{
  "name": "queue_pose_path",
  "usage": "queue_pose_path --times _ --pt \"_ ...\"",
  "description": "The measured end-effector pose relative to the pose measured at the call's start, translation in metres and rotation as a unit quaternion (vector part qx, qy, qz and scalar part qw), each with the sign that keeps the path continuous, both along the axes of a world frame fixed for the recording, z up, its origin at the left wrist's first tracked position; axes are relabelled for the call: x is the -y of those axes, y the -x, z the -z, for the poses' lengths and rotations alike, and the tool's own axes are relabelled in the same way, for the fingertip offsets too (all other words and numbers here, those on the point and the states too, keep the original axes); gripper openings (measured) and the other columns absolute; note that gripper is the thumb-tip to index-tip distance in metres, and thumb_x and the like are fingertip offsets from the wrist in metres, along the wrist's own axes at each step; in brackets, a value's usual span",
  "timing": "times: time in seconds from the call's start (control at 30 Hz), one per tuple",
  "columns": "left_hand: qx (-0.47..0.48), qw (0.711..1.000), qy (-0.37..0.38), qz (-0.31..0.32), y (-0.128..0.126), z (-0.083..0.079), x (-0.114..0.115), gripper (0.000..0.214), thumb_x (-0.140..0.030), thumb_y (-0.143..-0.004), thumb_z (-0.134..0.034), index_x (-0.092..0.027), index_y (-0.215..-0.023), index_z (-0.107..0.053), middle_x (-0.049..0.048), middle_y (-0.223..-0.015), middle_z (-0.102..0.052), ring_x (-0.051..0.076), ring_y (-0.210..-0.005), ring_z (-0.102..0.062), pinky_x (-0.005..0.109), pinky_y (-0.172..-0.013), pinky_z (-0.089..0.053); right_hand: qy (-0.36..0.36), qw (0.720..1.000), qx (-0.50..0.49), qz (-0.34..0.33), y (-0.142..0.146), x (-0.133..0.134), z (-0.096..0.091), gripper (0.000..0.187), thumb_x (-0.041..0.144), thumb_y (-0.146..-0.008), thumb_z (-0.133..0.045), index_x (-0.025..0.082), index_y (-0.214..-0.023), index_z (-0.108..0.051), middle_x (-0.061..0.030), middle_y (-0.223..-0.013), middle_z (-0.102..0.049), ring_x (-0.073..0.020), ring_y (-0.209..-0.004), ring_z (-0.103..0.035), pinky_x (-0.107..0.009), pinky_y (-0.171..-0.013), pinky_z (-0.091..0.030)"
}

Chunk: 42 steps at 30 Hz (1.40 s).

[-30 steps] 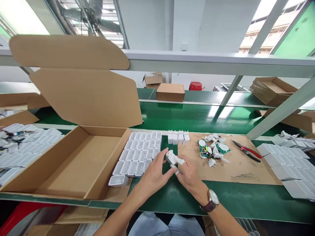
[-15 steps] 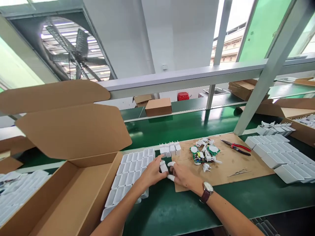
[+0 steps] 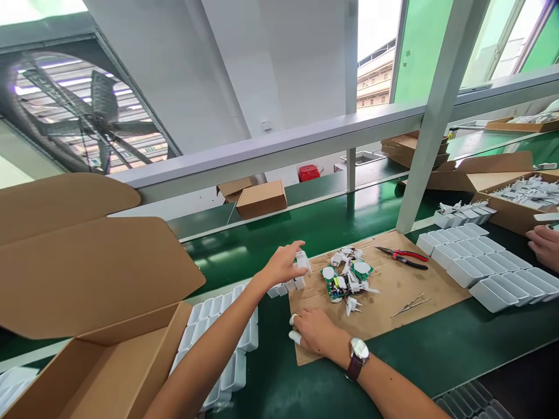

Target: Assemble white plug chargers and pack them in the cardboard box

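Note:
My left hand [image 3: 283,265] reaches forward over the bench and pinches a small white plug part [image 3: 302,260] above a short row of white plug parts [image 3: 288,286] at the cardboard sheet's left edge. My right hand [image 3: 317,333], with white finger cots and a wristwatch, rests curled on the near left corner of the cardboard sheet [image 3: 393,291] and holds nothing visible. A heap of green circuit boards and white plug pieces [image 3: 347,276] lies just beyond it.
An open cardboard box [image 3: 109,372] stands at the left with a tray of white housings [image 3: 222,337] beside it. Red-handled pliers [image 3: 404,256] and tweezers [image 3: 408,304] lie on the sheet. More white housings [image 3: 480,270] sit at the right, near another person's hand [image 3: 544,244].
My left hand has lifted the white plug part away from my right hand and carried it forward toward the row. My right hand dropped onto the cardboard. The view swung up and left.

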<state>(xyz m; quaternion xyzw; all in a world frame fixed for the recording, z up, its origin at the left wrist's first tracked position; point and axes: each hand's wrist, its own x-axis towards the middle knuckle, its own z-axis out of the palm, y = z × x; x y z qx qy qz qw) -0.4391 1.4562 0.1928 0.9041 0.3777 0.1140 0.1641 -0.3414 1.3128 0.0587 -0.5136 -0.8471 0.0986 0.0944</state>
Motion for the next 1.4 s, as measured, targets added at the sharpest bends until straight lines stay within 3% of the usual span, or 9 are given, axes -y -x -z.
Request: queue_pose_path --times 0.17,0.27,0.4,0.53,0.77,1.03,1.13,1.23,1.4 --pt "-0.073 0.996 0.046 0.019 -0.008 0.032 -0.019 0.080 -0.039 -0.072 -0.087 -0.024 -0.145 -0.057 0.0122 -0.130 -0.075 0.037 -0.121 -0.070 0.047 -0.105 -0.051 -0.007 1.000 0.011 -0.021 -0.004 0.000 -0.003 0.018 0.025 -0.096 -0.068 0.014 -0.111 -0.070 -0.0143 -0.106 -0.076 -0.0280 -0.096 -0.074 -0.034 -0.075 -0.054" --pt "-0.088 0.993 0.078 0.017 0.011 0.026 -0.029 0.094 -0.049 -0.072 -0.088 -0.024 -0.154 -0.049 0.0142 -0.143 -0.069 0.037 -0.130 -0.067 0.043 -0.106 -0.051 -0.005 1.000 0.012 -0.026 -0.004 0.002 -0.005 0.017 0.021 -0.095 -0.068 0.014 -0.111 -0.069 -0.0146 -0.106 -0.076 -0.0268 -0.096 -0.074 -0.032 -0.074 -0.054" --pt "-0.104 0.989 0.104 -0.023 0.057 0.009 -0.038 0.107 -0.059 -0.067 -0.089 -0.022 -0.158 -0.045 0.0192 -0.155 -0.059 0.039 -0.142 -0.058 0.042 -0.108 -0.051 0.002 1.000 0.007 -0.026 -0.002 0.003 -0.005 0.017 0.018 -0.095 -0.067 0.014 -0.111 -0.069 -0.0156 -0.108 -0.075 -0.0271 -0.095 -0.074 -0.032 -0.073 -0.054" --pt "-0.119 0.985 0.117 -0.053 0.086 0.017 -0.031 0.107 -0.056 -0.060 -0.093 -0.022 -0.153 -0.052 0.0188 -0.147 -0.066 0.039 -0.133 -0.065 0.041 -0.104 -0.053 0.008 1.000 -0.006 -0.020 -0.002 0.002 0.000 0.012 0.019 -0.098 -0.064 0.015 -0.109 -0.067 -0.0149 -0.107 -0.074 -0.0255 -0.093 -0.073 -0.032 -0.075 -0.054" --pt "-0.111 0.987 0.088 -0.075 0.068 0.047 -0.021 0.087 -0.053 -0.062 -0.093 -0.026 -0.140 -0.065 0.0107 -0.136 -0.071 0.037 -0.126 -0.067 0.039 -0.102 -0.053 0.020 1.000 -0.018 0.002 -0.004 -0.002 0.002 0.012 0.024 -0.100 -0.064 0.016 -0.108 -0.068 -0.0137 -0.109 -0.075 -0.0249 -0.097 -0.073 -0.032 -0.080 -0.053" --pt "-0.123 0.984 0.061 -0.111 0.055 0.041 -0.009 0.056 -0.048 -0.078 -0.087 -0.019 -0.123 -0.073 0.0127 -0.125 -0.077 0.031 -0.111 -0.073 0.046 -0.096 -0.056 0.024 0.999 -0.034 0.027 -0.009 -0.008 -0.002 0.012 0.026 -0.101 -0.062 0.018 -0.104 -0.070 -0.0095 -0.110 -0.079 -0.0235 -0.099 -0.075 -0.030 -0.080 -0.051" --pt "-0.090 0.987 0.041 -0.126 0.060 0.021 0.004 0.056 -0.045 -0.073 -0.090 -0.023 -0.123 -0.075 0.0108 -0.124 -0.078 0.034 -0.112 -0.074 0.041 -0.093 -0.057 0.013 0.999 -0.040 0.023 -0.011 -0.010 0.001 0.012 0.025 -0.101 -0.060 0.020 -0.102 -0.071 -0.0073 -0.107 -0.079 -0.0226 -0.100 -0.076 -0.028 -0.082 -0.052" --pt "-0.040 0.989 0.007 -0.140 0.092 -0.025 0.022 0.067 -0.048 -0.071 -0.091 -0.023 -0.131 -0.073 0.0087 -0.129 -0.078 0.035 -0.115 -0.073 0.037 -0.095 -0.056 -0.003 0.999 -0.041 0.012 -0.012 -0.011 0.008 0.014 0.019 -0.098 -0.059 0.021 -0.105 -0.071 -0.0080 -0.105 -0.080 -0.0251 -0.097 -0.077 -0.031 -0.081 -0.055" --pt "0.004 0.974 -0.098 -0.206 0.213 -0.130 0.065 0.069 -0.058 -0.076 -0.083 -0.020 -0.133 -0.071 0.0058 -0.126 -0.077 0.028 -0.112 -0.071 0.035 -0.101 -0.053 -0.040 0.998 -0.048 -0.031 -0.021 -0.020 0.032 0.029 0.011 -0.092 -0.055 0.029 -0.109 -0.070 -0.0113 -0.106 -0.080 -0.0315 -0.095 -0.079 -0.038 -0.076 -0.060"
